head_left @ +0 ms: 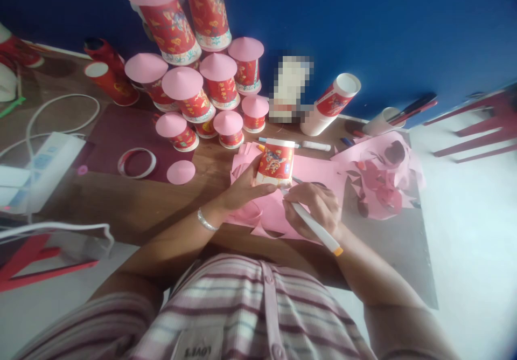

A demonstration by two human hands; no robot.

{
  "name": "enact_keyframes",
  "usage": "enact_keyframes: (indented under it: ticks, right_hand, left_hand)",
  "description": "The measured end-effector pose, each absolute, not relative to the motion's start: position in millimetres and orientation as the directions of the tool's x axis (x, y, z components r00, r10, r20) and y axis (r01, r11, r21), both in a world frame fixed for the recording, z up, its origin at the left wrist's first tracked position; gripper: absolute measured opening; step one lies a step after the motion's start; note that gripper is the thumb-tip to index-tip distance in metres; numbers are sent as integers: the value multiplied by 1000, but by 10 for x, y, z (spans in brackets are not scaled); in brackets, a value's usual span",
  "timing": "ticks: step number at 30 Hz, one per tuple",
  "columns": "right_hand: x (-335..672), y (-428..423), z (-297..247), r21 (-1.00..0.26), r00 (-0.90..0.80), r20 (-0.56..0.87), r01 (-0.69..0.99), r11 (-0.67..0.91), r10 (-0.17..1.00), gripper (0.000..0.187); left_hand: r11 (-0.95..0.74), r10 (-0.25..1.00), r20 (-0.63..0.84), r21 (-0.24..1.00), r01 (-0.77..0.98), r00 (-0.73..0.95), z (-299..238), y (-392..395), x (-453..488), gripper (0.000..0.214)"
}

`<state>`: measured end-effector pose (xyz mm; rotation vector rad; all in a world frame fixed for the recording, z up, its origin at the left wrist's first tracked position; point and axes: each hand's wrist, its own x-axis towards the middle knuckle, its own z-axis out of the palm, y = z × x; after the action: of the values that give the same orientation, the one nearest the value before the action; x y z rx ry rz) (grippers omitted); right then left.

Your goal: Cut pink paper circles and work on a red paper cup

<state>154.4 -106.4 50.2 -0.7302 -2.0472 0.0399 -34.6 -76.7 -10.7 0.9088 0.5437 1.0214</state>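
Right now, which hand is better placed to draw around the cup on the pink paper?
The right hand: it holds the white pen beside the cup, while the left hand steadies that cup on the pink paper.

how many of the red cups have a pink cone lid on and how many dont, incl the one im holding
Cups with a pink cone lid: 9
Cups without a lid: 4 – the red cup under the left hand, one lying by the wall, two at back left
Total: 13
The right hand holds a marker.

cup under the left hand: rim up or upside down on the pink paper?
Upside down. The red paper cup narrows toward its top and widens at the bottom edge resting on the pink paper; the left hand steadies it.
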Motion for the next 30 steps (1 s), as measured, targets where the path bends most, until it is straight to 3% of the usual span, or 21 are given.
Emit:
enact_keyframes:
  ticks: [30]
  right_hand:
    - [1544,-1096,453,-339,-307,760,564,753,572,19]
  left_hand:
    - [204,882,47,858,-471,468,-107,-752,-363,71]
